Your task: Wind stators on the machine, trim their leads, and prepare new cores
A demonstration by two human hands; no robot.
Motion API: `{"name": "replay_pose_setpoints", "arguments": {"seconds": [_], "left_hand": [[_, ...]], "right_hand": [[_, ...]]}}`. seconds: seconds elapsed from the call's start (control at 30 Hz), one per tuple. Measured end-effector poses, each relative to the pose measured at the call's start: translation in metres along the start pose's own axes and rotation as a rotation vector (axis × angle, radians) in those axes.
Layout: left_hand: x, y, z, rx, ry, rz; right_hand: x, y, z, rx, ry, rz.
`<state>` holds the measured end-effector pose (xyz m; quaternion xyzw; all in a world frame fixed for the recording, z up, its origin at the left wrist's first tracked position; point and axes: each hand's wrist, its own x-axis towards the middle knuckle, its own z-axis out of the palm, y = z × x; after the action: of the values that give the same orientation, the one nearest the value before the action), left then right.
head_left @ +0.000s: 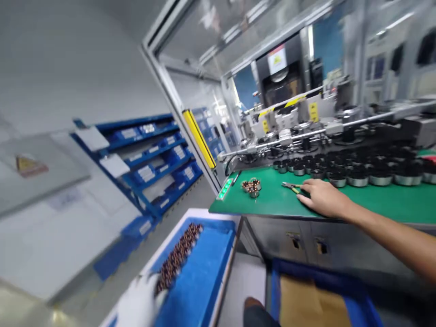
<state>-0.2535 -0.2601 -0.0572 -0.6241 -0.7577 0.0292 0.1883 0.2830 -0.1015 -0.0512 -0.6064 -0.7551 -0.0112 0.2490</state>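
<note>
My right hand, bare, rests on the green mat with its fingers and thumb around the handles of small pliers. The jaws of the pliers point left, away from the hand. Farther left on the mat sits a little cluster of copper-wound parts. My left hand, in a white glove, is low in the view and smeared by motion. It is at the near end of a long row of small copper-and-dark parts in a blue tray. What its fingers hold, if anything, is hidden.
Many black-and-silver round housings stand along the back of the mat, before a machine with a metal rail. A yellow light curtain lines the frame post. Blue bin shelves stand left; a blue crate with cardboard lies below.
</note>
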Motion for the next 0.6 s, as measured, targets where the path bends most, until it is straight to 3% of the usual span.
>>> {"name": "replay_pose_setpoints", "arguments": {"seconds": [0.07, 0.13, 0.2, 0.3, 0.4, 0.5, 0.6], "left_hand": [[0.030, 0.035, -0.017, 0.043, 0.197, 0.160], [0.059, 0.083, -0.039, -0.002, 0.402, 0.325], [0.087, 0.136, -0.065, -0.113, 0.518, 0.472], [0.128, 0.206, -0.093, -0.311, 0.470, 0.610], [0.160, 0.257, -0.099, -0.425, 0.419, 0.645], [0.178, 0.285, -0.093, -0.499, 0.357, 0.640], [0.183, 0.293, -0.089, -0.578, 0.319, 0.629]], "right_hand": [[0.000, -0.001, -0.001, 0.016, 0.021, 0.015], [-0.001, -0.003, -0.004, -0.011, 0.017, 0.016], [-0.002, -0.005, -0.007, -0.069, -0.008, 0.006], [-0.005, -0.003, -0.008, -0.140, -0.046, -0.020], [-0.007, -0.001, -0.005, -0.140, -0.048, -0.051], [-0.006, 0.003, -0.002, -0.096, -0.014, -0.073], [-0.002, 0.007, 0.000, -0.021, 0.038, -0.094]]}}
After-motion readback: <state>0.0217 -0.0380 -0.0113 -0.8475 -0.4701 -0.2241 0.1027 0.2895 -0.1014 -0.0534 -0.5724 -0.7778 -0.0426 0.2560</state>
